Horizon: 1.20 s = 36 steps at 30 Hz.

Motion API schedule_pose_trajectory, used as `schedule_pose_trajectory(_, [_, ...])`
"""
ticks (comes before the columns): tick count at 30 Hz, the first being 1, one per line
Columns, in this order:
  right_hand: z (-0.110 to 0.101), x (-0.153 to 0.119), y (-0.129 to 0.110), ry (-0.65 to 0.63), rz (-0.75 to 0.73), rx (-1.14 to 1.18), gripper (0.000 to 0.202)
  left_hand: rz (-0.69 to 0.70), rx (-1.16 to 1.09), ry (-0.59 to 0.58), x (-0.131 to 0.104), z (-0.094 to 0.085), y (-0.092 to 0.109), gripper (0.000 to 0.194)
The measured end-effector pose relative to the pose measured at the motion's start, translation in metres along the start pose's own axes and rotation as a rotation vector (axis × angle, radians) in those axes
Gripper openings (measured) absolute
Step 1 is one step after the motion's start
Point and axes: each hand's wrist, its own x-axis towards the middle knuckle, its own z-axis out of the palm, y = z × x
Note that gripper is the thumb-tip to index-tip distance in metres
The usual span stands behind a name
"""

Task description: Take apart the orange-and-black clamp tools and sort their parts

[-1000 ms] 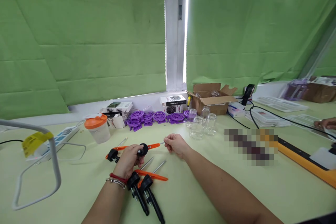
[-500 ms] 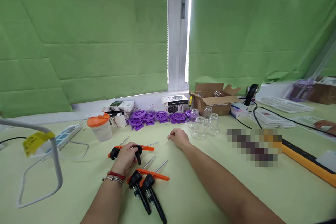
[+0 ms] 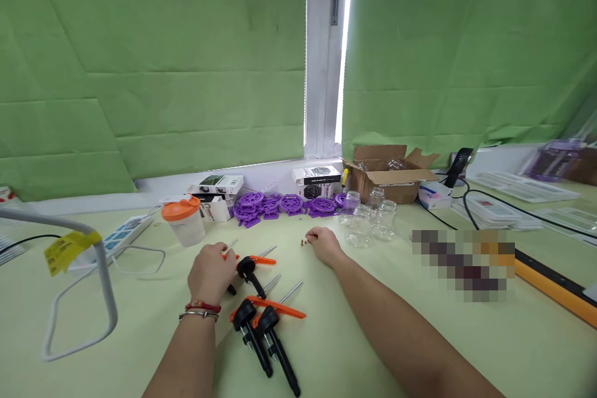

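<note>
Now: tool [image 3: 232, 290] under curled left hand [image 3: 209, 272], bits [image 3: 302, 243] beside pinched right hand [image 3: 323, 245]; holds unclear.

Open table [image 3: 326, 329] between black-and-orange tools [image 3: 256, 345] and right forearm [image 3: 380, 308], purple parts [image 3: 291, 204] and glass jars [image 3: 359, 227] blocking the back

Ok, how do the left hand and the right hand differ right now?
The left hand wears a red band and silver bracelet at the wrist; the right hand has neither. The left hand partly covers a black-and-orange tool; the right hand is beside tiny brass-coloured pieces. Both are ungloved.
</note>
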Motion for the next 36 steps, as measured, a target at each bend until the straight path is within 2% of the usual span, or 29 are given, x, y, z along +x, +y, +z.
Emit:
schedule_pose_trajectory(2, [0.0,-0.001,0.002,-0.008,-0.014,0.014,0.015,-0.051,0.093,0.123,0.005,0.0,-0.008,0.041])
schedule_pose_trajectory(3, [0.0,-0.002,0.002,-0.015,-0.017,0.021,0.017,-0.107,0.126,0.137,0.008,0.002,-0.013,0.045])
schedule_pose_trajectory(6, [0.0,-0.005,-0.003,-0.031,-0.036,-0.033,0.028,-0.282,0.103,-0.007,0.016,0.011,-0.027,0.049])
schedule_pose_trajectory(8, [0.001,-0.006,-0.008,-0.025,-0.063,-0.117,0.025,-0.309,0.05,-0.09,0.02,0.017,-0.033,0.045])
schedule_pose_trajectory(11, [0.005,-0.004,-0.014,-0.003,-0.098,-0.194,0.012,-0.3,0.02,-0.114,0.022,0.019,-0.034,0.04])
schedule_pose_trajectory(14, [0.008,0.001,-0.016,0.007,-0.117,-0.217,0.01,-0.257,-0.019,-0.024,0.02,0.015,-0.03,0.044])
schedule_pose_trajectory(18, [0.009,0.004,-0.015,0.008,-0.124,-0.236,0.011,-0.203,-0.178,0.213,0.017,0.007,-0.026,0.044])
schedule_pose_trajectory(20, [0.007,0.001,-0.016,0.021,-0.14,-0.22,0.016,-0.227,-0.303,0.284,0.015,0.002,-0.024,0.042])
schedule_pose_trajectory(22, [0.003,-0.004,-0.021,0.059,-0.182,-0.134,0.021,-0.213,-0.502,0.306,0.011,-0.003,-0.019,0.039])
schedule_pose_trajectory(24, [-0.002,-0.012,-0.032,0.084,-0.214,0.046,0.025,-0.132,-0.734,0.247,0.004,-0.009,-0.01,0.037])
schedule_pose_trajectory(26, [-0.008,-0.02,-0.049,0.039,-0.172,0.293,0.036,-0.02,-0.877,0.084,-0.005,-0.014,0.002,0.035])
schedule_pose_trajectory(28, [-0.015,-0.029,-0.066,-0.071,-0.039,0.559,0.04,0.061,-0.908,-0.087,-0.015,-0.016,0.015,0.034])
schedule_pose_trajectory(30, [-0.023,-0.036,-0.08,-0.237,0.095,0.713,0.04,0.167,-0.868,-0.206,-0.024,-0.016,0.027,0.031])
schedule_pose_trajectory(32, [-0.028,-0.042,-0.086,-0.308,0.182,0.741,0.038,0.287,-0.812,-0.244,-0.033,-0.013,0.036,0.027])
schedule_pose_trajectory(36, [-0.034,-0.05,-0.081,-0.268,0.281,0.667,0.04,0.404,-0.715,-0.239,-0.042,-0.006,0.045,0.024])
